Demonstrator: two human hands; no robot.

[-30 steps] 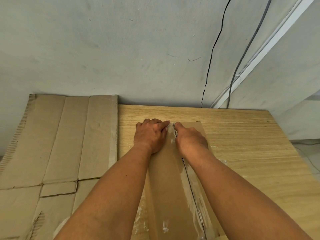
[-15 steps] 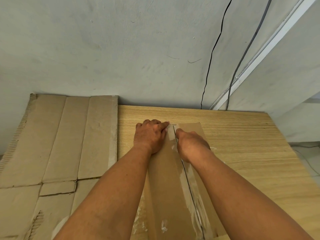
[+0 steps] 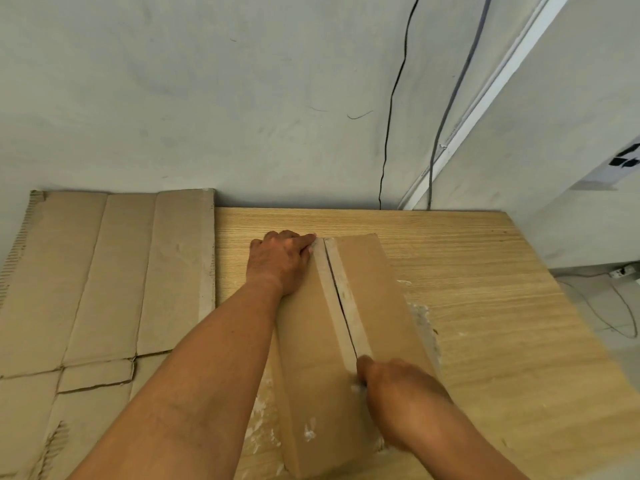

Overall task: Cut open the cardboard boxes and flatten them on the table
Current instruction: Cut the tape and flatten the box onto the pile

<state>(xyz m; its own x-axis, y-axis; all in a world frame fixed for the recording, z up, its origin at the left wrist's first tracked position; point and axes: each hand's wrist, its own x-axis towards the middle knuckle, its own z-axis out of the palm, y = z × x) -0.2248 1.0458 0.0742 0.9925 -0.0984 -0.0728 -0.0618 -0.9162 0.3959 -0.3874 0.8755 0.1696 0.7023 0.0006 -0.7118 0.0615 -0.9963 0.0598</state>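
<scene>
A long brown cardboard box (image 3: 375,292) lies lengthwise on the wooden table (image 3: 502,306). Its taped top seam (image 3: 341,306) is slit open from the far end down to my right hand (image 3: 398,389). That hand sits on the seam near the box's near end, fingers curled round a cutter that the fist almost wholly hides. My left hand (image 3: 280,261) lies on the far left corner of the box, its fingers bent over the far edge and holding the box down.
A flattened cardboard sheet (image 3: 104,271) covers the table's left part, up against the grey wall. Torn tape scraps (image 3: 424,323) lie right of the box. Two cables (image 3: 391,116) run down the wall behind. The table's right edge drops to a floor with a power strip (image 3: 620,271).
My right hand has drawn back along the seam from the far end towards me, and the tape behind it now shows an open slit. My left hand has stayed on the far corner.
</scene>
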